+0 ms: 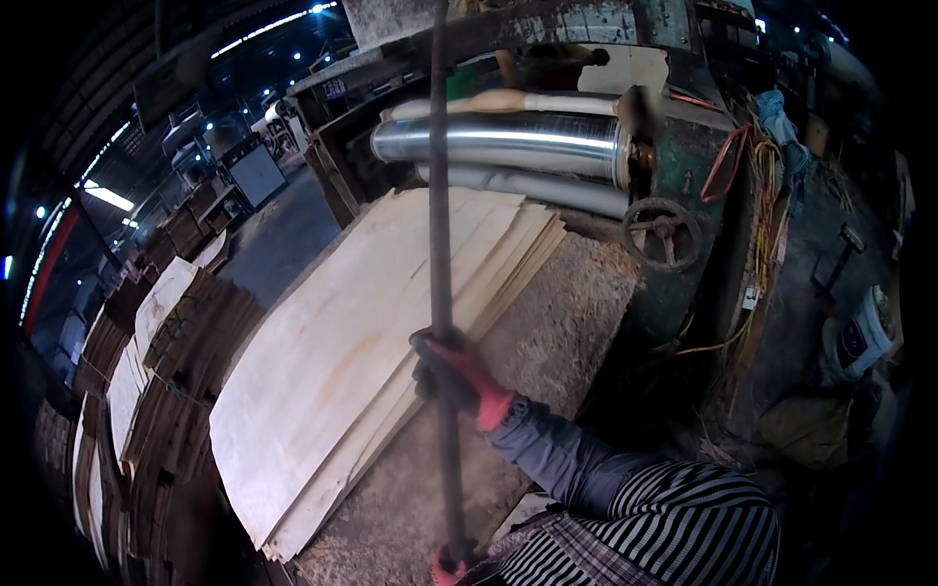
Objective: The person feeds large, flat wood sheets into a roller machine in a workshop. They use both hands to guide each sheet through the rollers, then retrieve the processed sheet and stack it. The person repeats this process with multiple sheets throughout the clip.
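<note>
A long, dark pole (440, 195) stands upright in front of me, running from the top of the picture almost to its lower edge. My right hand (459, 376), in a red glove with dark fingers, is closed around its middle. Low down, my left hand (449, 568) shows only in part, also red-gloved, and its fingers seem wrapped about the pole's lower end. Behind the pole lies a stack of pale, thin wood veneer sheets (322, 342), their right edges fanned out. They rest on a rough, debris-strewn brown bed (557, 303).
Shiny metal rollers (508, 146) of a machine stretch across beyond the sheets. A rusty handwheel (662, 234) sits on its green side frame. More veneer stacks (161, 410) stand at the left. Cables (767, 215) hang at the right, near a white bucket (862, 332) and a sack (806, 430).
</note>
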`<action>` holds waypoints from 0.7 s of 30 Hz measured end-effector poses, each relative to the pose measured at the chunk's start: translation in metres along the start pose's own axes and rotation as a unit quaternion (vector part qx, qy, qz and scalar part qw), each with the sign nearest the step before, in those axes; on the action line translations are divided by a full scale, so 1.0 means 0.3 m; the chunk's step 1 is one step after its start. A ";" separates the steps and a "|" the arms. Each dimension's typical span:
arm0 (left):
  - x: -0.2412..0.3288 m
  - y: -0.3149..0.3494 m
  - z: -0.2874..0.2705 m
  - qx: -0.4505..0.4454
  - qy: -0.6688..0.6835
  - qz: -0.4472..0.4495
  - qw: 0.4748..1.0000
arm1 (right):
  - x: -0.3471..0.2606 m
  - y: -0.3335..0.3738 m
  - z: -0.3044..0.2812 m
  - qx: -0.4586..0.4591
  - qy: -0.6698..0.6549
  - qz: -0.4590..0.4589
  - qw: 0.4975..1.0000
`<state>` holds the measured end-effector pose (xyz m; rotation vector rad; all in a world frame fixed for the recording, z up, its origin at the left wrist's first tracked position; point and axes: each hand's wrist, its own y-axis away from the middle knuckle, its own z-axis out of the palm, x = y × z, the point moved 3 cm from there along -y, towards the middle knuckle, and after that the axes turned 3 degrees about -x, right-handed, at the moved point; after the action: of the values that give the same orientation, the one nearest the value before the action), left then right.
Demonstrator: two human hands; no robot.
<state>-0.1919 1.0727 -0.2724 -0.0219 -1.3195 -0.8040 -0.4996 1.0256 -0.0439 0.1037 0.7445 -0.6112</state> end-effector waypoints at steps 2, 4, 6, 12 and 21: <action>0.064 0.037 0.049 -0.018 -0.029 -0.006 0.999 | 0.022 0.004 0.001 -0.005 -0.011 0.007 1.000; 0.105 0.064 0.082 -0.025 -0.046 -0.008 0.999 | 0.035 0.012 0.006 0.000 -0.009 0.010 1.000; 0.096 0.060 0.062 -0.020 -0.044 -0.004 0.999 | 0.041 0.023 0.014 0.007 -0.001 0.012 1.000; 0.072 0.045 -0.013 -0.001 -0.038 0.005 0.999 | 0.077 0.041 0.033 0.027 0.014 0.011 0.999; 0.077 0.052 -0.078 0.008 -0.047 0.010 0.999 | 0.153 0.053 0.042 0.036 0.006 0.028 0.999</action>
<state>-0.1633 1.0621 -0.2528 -0.0609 -1.4119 -0.7839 -0.4569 1.0126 -0.0670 0.1931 0.7289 -0.5845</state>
